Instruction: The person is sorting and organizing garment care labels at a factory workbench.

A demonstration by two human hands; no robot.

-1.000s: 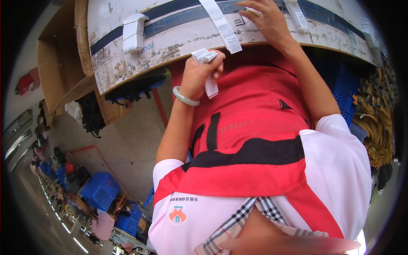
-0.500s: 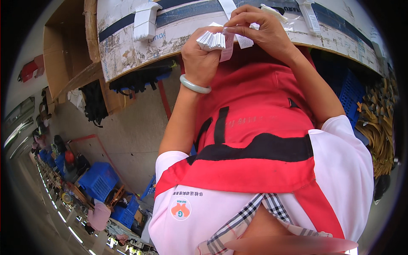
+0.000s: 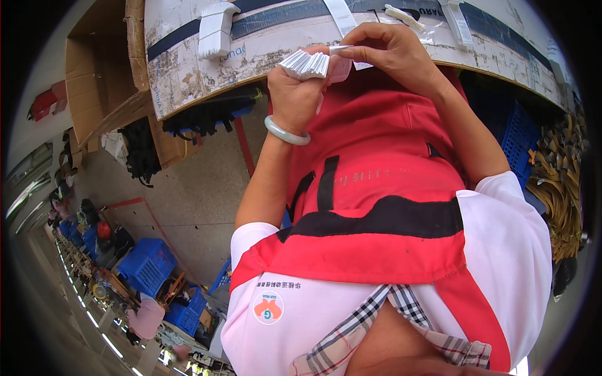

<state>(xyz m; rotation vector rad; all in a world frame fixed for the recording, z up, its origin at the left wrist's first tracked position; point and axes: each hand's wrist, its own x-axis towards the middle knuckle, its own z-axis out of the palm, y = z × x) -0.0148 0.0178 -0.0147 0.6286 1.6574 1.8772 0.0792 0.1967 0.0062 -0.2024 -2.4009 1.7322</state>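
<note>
My left hand (image 3: 293, 94), with a pale green bangle on the wrist, is closed around a fanned stack of white labels (image 3: 304, 63) in front of my red apron. My right hand (image 3: 390, 53) meets it from the right. Its thumb and forefinger pinch a single white label (image 3: 338, 47) at the top of the stack. A small pink piece (image 3: 342, 70) shows just under the stack. Both hands hover at the near edge of a worn white board table (image 3: 188, 75), where more white label strips (image 3: 342, 15) and a folded white bundle (image 3: 215, 29) lie.
An open cardboard box (image 3: 100, 88) stands left of the table, with black bags (image 3: 204, 116) below it. A red table leg (image 3: 244, 147) runs down to the concrete floor. Blue crates (image 3: 147, 266) sit lower left, another blue crate (image 3: 514, 131) and tan straps (image 3: 558, 188) at the right.
My right hand came back from the table top with a label and joined my left hand. My left hand rose with the stack toward the table edge.
</note>
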